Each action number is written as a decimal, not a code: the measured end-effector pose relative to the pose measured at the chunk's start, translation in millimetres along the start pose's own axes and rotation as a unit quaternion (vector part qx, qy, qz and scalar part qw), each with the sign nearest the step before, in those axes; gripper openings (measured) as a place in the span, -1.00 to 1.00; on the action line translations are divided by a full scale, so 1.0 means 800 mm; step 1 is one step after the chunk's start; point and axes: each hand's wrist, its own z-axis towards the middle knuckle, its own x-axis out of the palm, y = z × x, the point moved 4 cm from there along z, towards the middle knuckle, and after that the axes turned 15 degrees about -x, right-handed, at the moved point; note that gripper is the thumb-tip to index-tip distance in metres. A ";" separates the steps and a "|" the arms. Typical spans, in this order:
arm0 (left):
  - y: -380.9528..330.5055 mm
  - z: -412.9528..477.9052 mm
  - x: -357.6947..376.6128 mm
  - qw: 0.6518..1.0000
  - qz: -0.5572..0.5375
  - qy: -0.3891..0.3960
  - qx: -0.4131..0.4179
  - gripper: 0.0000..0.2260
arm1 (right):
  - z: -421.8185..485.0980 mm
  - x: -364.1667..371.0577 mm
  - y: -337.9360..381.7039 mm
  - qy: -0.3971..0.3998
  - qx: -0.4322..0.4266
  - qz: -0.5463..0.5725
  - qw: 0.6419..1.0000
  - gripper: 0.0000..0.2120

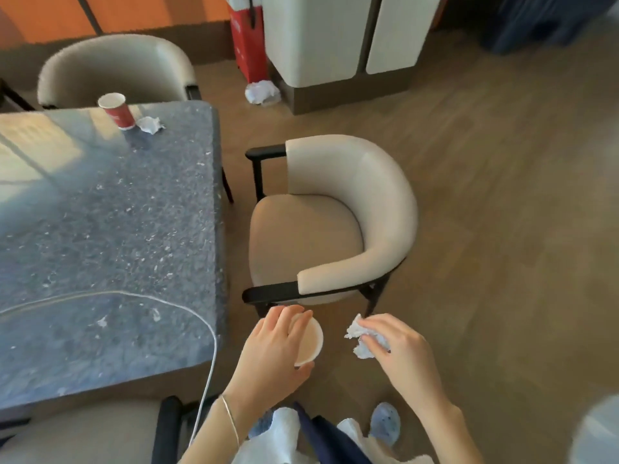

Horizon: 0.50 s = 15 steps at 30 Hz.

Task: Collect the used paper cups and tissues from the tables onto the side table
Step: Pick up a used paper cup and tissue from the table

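Cup (310, 343) is clamped in the left hand (274, 343), fingers over the rim, thumb under the wall, above the floor between table (117, 229) and chair (335, 212); right hand (402, 349) pinches a crumpled tissue (360, 341) just beside it. Cup looks light and thin-walled, likely to buckle, so a gentle rim hold suits; tissue is soft, any pinch works. Red cup (117, 110) and second tissue (150, 124) sit at the table's far corner

Soft daylight glares off the tabletop (40, 152); frame edges blur and warp.
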 end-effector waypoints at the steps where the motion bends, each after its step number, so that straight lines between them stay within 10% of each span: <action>1: -0.025 0.005 0.012 1.000 -0.002 0.016 0.006 -0.27 | -0.012 -0.016 -0.017 -0.008 0.006 -0.006 1.000 -0.79; 15: -0.312 0.066 0.069 0.999 -0.051 0.001 -0.008 -0.30 | -0.077 -0.216 -0.227 -0.077 -0.034 -0.046 0.995 -0.80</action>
